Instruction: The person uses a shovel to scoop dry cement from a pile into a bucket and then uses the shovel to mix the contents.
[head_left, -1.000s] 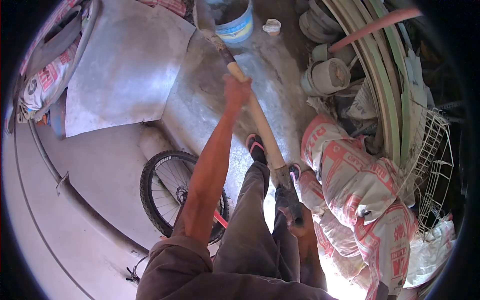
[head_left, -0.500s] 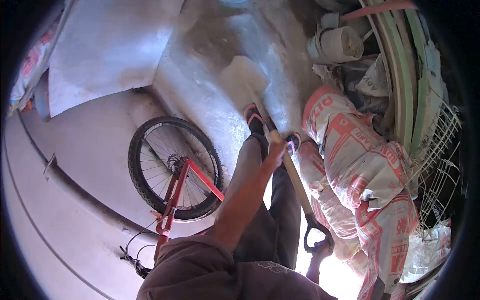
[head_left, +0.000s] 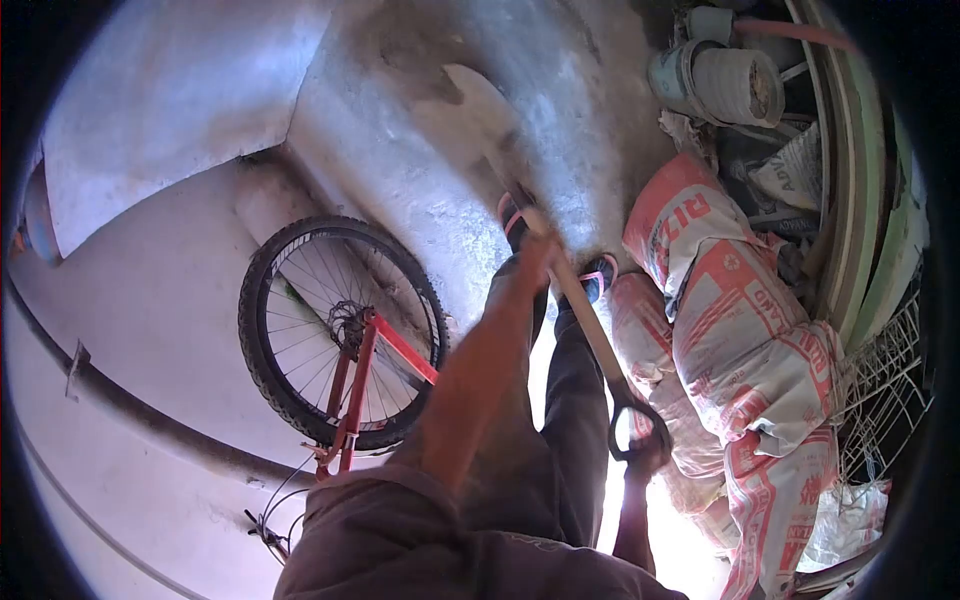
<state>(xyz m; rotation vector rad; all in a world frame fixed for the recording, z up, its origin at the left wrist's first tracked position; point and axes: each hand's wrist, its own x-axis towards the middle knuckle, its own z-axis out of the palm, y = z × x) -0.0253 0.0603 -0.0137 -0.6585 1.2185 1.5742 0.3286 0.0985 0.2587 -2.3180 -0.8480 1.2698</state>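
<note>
A shovel with a wooden shaft slants across the middle of the head view, its blade blurred near the concrete floor and its black D-shaped handle at the lower right. My left hand is wrapped round the shaft, just above where it meets the metal. At the other end, my right hand grips the D-shaped handle. My feet in sandals show on both sides of the shaft.
A bicycle wheel with a red frame stands at the left by a pale wall. Red and white sacks are piled at the right. Behind them are buckets, long boards and a wire rack.
The shovel's blade and my left hand have moved up and slightly left. My right hand and the handle have moved up a little. The view has shifted.
</note>
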